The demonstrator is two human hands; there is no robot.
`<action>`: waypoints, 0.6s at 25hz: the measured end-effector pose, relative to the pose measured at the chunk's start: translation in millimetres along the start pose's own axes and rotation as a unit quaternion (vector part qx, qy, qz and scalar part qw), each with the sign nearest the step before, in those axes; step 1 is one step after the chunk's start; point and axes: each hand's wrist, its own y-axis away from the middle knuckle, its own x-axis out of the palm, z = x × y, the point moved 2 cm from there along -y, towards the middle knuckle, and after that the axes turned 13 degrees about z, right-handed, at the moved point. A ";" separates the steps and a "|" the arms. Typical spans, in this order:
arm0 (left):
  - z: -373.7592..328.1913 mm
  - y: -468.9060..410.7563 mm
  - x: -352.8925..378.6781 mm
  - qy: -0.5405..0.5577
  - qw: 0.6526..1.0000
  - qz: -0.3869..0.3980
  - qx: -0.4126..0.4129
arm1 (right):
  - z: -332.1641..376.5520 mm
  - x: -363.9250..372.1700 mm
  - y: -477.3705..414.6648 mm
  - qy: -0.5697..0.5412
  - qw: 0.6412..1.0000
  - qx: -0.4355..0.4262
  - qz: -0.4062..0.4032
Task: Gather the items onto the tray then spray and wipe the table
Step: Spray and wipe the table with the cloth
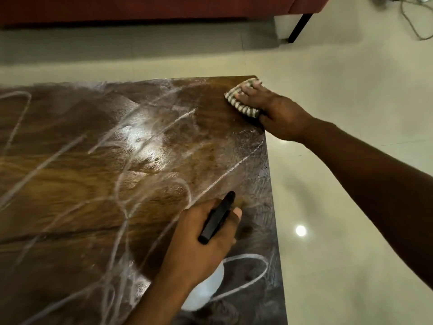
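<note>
The person's right hand (274,111) reaches to the far right corner of the wooden counter (93,184), in the upper right of the frame. Its fingers are laid out fairly straight over a grey-and-white striped cloth (236,105) and press it onto the counter top; the cloth bunches under the palm, and its striped edge shows to the left of the fingers. The thumb lies at the near edge of the cloth, right at the counter's right edge.

The left hand (201,242), in the lower middle of the frame, is clenched around a spray bottle (218,219). The bottle's black head runs diagonally through the fist, nozzle pointing up and to the right, with one finger stretched beside it. The white body shows below the hand, over the counter's near right part.

The counter surface is wet, crossed by pale looping streaks, with a bright glare patch near its middle.

Pale tiled floor (351,254) fills the right side, with a round light reflection (300,230) on it. A dark red sofa (164,5) runs along the top, a black leg (300,26) under its right end, and a cable (412,24) lies in the upper right corner.
</note>
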 end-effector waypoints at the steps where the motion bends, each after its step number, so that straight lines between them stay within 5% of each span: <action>1: 3.1 2.4 5.4 -0.004 1.000 -0.002 -0.009 | 2.1 -0.3 -7.2 -0.008 1.000 0.012 -0.009; 8: 6.0 22.5 19.4 -0.072 0.997 -0.017 -0.037 | 14.4 31.4 55.7 0.068 0.990 -0.102 0.074; 15: 7.7 30.0 22.7 -0.068 0.996 -0.022 -0.057 | 9.2 12.3 13.8 -0.013 1.000 0.012 0.001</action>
